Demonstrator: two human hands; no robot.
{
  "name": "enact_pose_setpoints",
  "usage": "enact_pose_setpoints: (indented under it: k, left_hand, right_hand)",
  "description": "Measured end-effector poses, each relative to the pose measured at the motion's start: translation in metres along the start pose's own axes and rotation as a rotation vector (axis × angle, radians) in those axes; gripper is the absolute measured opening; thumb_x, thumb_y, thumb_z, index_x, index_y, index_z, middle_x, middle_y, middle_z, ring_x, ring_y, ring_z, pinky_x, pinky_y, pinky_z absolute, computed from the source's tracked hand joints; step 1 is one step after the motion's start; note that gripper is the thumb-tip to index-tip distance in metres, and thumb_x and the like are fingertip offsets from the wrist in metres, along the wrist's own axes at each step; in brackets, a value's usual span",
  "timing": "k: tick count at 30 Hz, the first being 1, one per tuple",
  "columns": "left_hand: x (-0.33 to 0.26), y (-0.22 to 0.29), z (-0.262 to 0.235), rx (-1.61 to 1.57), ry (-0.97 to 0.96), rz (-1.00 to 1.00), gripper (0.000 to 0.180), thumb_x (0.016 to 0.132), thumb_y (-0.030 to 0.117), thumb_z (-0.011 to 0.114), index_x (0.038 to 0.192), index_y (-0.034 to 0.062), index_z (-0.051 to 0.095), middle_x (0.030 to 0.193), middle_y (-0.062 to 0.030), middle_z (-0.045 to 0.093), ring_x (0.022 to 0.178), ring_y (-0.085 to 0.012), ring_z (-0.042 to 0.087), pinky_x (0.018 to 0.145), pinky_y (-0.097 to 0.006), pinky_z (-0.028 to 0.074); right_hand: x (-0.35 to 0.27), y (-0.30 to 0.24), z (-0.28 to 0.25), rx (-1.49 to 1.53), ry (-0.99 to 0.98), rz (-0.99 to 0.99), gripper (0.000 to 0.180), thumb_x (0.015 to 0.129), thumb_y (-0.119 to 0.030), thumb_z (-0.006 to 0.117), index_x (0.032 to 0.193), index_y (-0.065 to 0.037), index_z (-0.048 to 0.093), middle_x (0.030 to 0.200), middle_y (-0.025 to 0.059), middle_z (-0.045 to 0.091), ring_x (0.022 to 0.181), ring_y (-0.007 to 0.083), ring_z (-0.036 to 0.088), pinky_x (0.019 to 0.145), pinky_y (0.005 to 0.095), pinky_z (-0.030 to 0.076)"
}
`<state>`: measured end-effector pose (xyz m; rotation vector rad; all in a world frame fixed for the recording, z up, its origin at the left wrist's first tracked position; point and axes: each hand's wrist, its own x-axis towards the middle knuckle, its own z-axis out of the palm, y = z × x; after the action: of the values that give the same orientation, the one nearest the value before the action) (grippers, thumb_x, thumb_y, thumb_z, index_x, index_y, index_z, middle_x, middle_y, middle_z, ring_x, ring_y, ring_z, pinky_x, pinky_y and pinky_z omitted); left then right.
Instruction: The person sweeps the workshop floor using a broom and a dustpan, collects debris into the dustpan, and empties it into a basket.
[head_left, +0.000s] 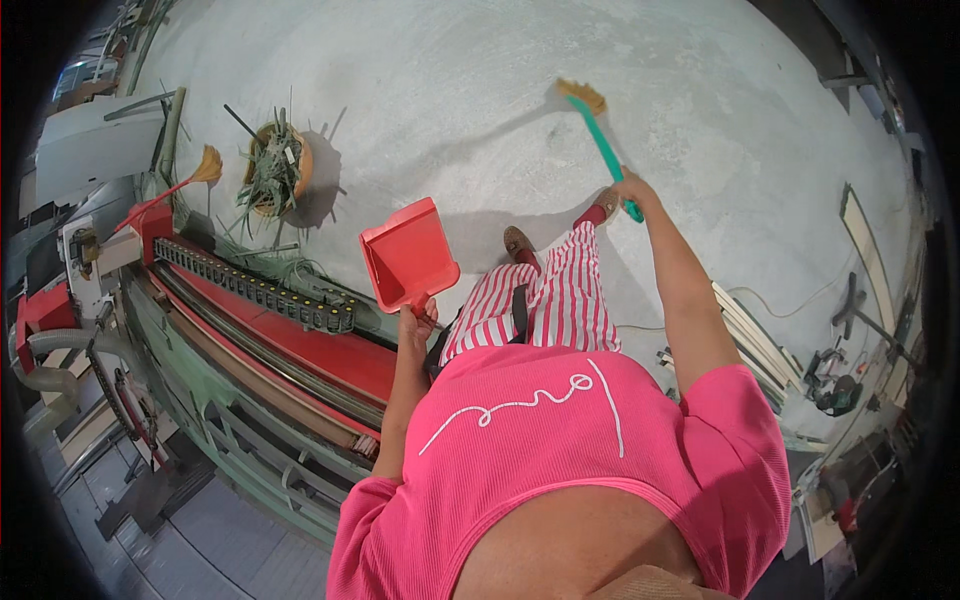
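Observation:
My left hand (420, 318) is closed round the short handle of a red dustpan (408, 252), held up in front of my left side beside the machine. No debris shows in the part of the pan facing up. My right hand (632, 188) grips the green handle of a hand broom (602, 140), out ahead of me on the right. The broom's yellowish-brown bristles (582, 96) point away from me over the pale floor; whether they touch it I cannot tell.
On the left runs a long red and green machine (290, 330) with a black cable chain (260, 290). An orange tub (297, 172) full of green scraps stands beyond it. Another broom (207, 165) with a red handle leans there. Pale strips (755, 335) and a thin cable lie right.

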<state>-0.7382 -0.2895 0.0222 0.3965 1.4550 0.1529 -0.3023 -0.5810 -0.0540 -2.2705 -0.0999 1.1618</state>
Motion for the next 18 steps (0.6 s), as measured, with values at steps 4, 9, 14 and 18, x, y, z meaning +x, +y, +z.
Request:
enact_pose_setpoints:
  k: [4, 9, 14, 18]
  left_hand:
    - [-0.001, -0.008, -0.001, -0.049, 0.008, 0.005, 0.029, 0.078, 0.023, 0.029, 0.091, 0.0032, 0.045, 0.075, -0.0079, 0.055, 0.061, -0.0179, 0.054, 0.054, -0.029, 0.043]
    - [0.004, -0.009, 0.001, -0.059, -0.038, -0.014, 0.029, 0.077, 0.022, 0.027, 0.091, 0.0028, 0.045, 0.074, -0.0083, 0.055, 0.058, -0.0166, 0.052, 0.054, -0.027, 0.043]
    - [0.015, -0.015, -0.012, -0.041, -0.064, -0.004, 0.038, 0.081, 0.034, 0.028, 0.089, 0.0032, 0.049, 0.072, -0.0096, 0.056, 0.060, -0.0153, 0.055, 0.056, -0.025, 0.044]
    - [0.003, -0.016, -0.015, -0.093, -0.018, -0.008, 0.038, 0.081, 0.033, 0.027, 0.091, 0.0028, 0.048, 0.074, -0.0104, 0.056, 0.064, -0.0165, 0.056, 0.057, -0.026, 0.045]
  right_hand:
    - [-0.054, 0.004, 0.023, -0.122, -0.236, 0.023, 0.063, 0.061, -0.009, 0.046, 0.118, -0.008, 0.020, 0.058, 0.0123, 0.051, 0.041, 0.0203, 0.049, 0.037, 0.0323, 0.039]
    - [-0.159, -0.017, -0.019, -0.041, -0.348, -0.020, 0.050, 0.062, -0.005, 0.043, 0.110, -0.008, 0.031, 0.054, 0.0073, 0.043, 0.037, 0.0156, 0.043, 0.033, 0.0289, 0.036]
    - [-0.166, -0.019, -0.025, 0.014, -0.249, 0.044, 0.059, 0.062, -0.006, 0.044, 0.118, -0.011, 0.026, 0.053, 0.0058, 0.042, 0.036, 0.0139, 0.041, 0.034, 0.0270, 0.036]
    - [-0.097, -0.051, -0.009, -0.079, -0.124, -0.096, 0.062, 0.061, -0.008, 0.043, 0.120, -0.013, 0.023, 0.051, 0.0071, 0.044, 0.038, 0.0148, 0.044, 0.035, 0.0282, 0.037]
